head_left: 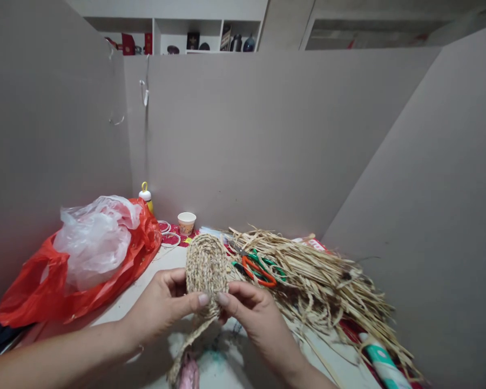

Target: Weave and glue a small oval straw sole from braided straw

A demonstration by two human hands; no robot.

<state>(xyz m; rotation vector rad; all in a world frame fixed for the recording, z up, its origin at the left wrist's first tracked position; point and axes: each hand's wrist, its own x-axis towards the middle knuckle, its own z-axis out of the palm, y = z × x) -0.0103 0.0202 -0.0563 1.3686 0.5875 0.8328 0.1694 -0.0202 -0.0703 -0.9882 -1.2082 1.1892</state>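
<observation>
Between both hands, above the table, is an oval coil of braided straw (206, 260), held nearly upright. My left hand (166, 300) grips its left edge, the thumb pressed across the lower front. On the right edge, my right hand (253, 309) pinches low down, thumb in front and fingers partly hidden behind. A loose tail of braid (190, 343) hangs from the bottom of the coil toward the table's near edge, beside a pinkish plastic-looking item (189, 373). Orange-handled scissors (259, 272) and green-handled scissors (273, 265) lie just behind my right hand.
A large heap of dry straw strips (328, 275) spreads over the right side. At left sits a red plastic bag (146, 237) with a clear bag (95, 243). A paper cup (187, 222), a yellow-topped bottle (146, 195) and a white-green tube (383, 359) stand or lie around. Grey partitions (243, 135) enclose the table.
</observation>
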